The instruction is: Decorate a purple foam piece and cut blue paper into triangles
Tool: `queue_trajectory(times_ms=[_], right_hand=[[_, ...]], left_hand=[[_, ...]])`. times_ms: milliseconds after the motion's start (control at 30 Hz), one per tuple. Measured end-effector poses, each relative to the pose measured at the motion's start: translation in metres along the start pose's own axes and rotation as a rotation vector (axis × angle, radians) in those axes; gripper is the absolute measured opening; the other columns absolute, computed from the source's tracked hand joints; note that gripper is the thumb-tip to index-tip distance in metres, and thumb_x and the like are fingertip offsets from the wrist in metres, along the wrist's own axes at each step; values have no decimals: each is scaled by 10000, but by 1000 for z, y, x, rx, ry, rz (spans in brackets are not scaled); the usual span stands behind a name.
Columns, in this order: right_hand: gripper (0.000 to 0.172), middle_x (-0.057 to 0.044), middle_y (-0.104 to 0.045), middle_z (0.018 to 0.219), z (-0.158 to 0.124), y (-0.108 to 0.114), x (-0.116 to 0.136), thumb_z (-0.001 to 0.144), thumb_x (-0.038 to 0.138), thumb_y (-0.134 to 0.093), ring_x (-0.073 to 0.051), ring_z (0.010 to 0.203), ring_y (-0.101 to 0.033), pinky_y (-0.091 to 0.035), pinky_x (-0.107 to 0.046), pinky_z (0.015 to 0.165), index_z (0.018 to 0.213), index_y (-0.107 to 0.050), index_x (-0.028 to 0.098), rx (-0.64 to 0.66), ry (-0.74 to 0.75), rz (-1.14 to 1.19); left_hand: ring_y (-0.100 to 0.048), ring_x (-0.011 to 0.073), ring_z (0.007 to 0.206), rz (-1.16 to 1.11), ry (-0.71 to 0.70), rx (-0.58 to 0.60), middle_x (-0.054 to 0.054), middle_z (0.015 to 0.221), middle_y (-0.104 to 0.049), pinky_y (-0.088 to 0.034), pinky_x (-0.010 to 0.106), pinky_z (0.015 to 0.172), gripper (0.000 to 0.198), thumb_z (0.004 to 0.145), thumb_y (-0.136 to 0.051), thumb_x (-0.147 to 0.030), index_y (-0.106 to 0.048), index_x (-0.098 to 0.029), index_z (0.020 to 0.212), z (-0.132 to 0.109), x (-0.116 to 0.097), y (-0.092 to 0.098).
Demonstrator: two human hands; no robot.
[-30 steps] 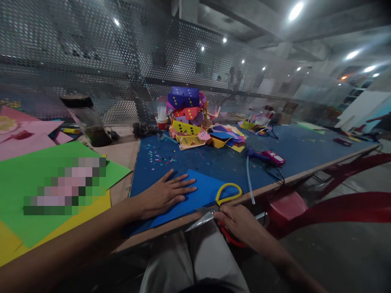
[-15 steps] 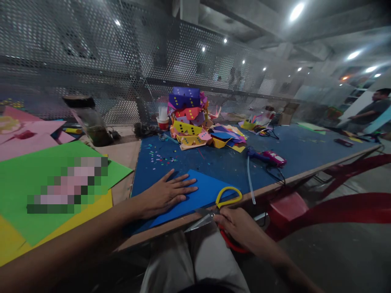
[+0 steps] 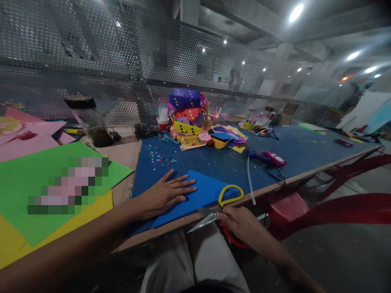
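My left hand (image 3: 166, 196) lies flat with its fingers spread on a blue paper sheet (image 3: 200, 190), which rests at the front edge of the blue table top (image 3: 226, 167). At that edge, my right hand (image 3: 236, 221) is closed on a pair of scissors (image 3: 231, 195) with one yellow and one red handle. The scissor blades are apart and point left, the upper one close to the paper's front edge and the lower one below the table edge.
Green paper (image 3: 58, 162) and yellow paper lie at the left, near a dark-lidded jar (image 3: 94, 126). Folded paper pieces (image 3: 189, 126) are piled at the back. A purple glue gun (image 3: 273, 158) lies at right, with a red chair (image 3: 288, 209) beyond the edge.
My right hand and the scissors have shifted very slightly to the right. The left hand stays on the blue paper. The person at the far right is no longer clearly visible.
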State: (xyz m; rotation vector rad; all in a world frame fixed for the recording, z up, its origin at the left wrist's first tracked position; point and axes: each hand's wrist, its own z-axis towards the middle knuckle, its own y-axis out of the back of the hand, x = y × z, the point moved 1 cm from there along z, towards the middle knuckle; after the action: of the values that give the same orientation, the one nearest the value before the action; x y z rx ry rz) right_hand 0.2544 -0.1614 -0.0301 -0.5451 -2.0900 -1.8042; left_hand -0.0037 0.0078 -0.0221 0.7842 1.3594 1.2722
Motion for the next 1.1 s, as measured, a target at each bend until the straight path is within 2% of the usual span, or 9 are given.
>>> queue_trajectory(times_ms=[133, 300, 467, 700, 933, 1100], right_hand=[[398, -23, -674, 732, 1, -1, 2, 1032, 442, -445, -151, 648, -583, -292, -272, 585, 745, -562, 191, -6, 47, -9], [383, -23, -684, 735, 5, -4, 4, 1030, 420, -451, -150, 643, -589, -275, -275, 573, 739, -555, 195, -14, 61, -16], [385, -31, -705, 764, 3, -6, 5, 1040, 428, -433, -159, 670, -616, -279, -279, 591, 763, -571, 198, -29, 99, -40], [394, -45, -729, 785, -3, -4, 3, 1045, 437, -421, -158, 661, -641, -285, -284, 589, 803, -611, 190, 0, 74, -24], [388, -39, -723, 753, -3, -7, 9, 1041, 431, -435, -162, 651, -632, -267, -278, 575, 788, -609, 194, -37, 76, -39], [383, -43, -743, 778, -10, -3, 10, 1042, 451, -433, -164, 650, -654, -289, -270, 574, 851, -650, 200, 10, 54, -4]], left_hand=[[-252, 199, 1510, -5, -15, -20, -63, 1602, -376, 95, 445, 1233, 471, 1062, -334, -430, -299, -438, 1532, 0, 0, -1], [-239, 187, 1514, 44, -25, -25, -63, 1608, -364, 142, 413, 1220, 470, 1065, -336, -421, -310, -421, 1534, 2, 3, -5], [-239, 196, 1516, 68, -27, -7, -62, 1615, -346, 142, 440, 1215, 474, 1068, -317, -426, -288, -423, 1541, 2, 4, -6], [-265, 203, 1508, 63, -35, -24, -53, 1603, -373, 93, 462, 1227, 467, 1067, -315, -428, -306, -420, 1535, 2, 3, -5], [-250, 192, 1512, 71, -23, -13, -64, 1609, -362, 136, 444, 1216, 470, 1067, -332, -422, -296, -426, 1535, 2, 5, -7], [-246, 192, 1513, 70, -20, -8, -67, 1611, -356, 127, 450, 1220, 471, 1068, -329, -414, -288, -433, 1537, 2, 4, -6]])
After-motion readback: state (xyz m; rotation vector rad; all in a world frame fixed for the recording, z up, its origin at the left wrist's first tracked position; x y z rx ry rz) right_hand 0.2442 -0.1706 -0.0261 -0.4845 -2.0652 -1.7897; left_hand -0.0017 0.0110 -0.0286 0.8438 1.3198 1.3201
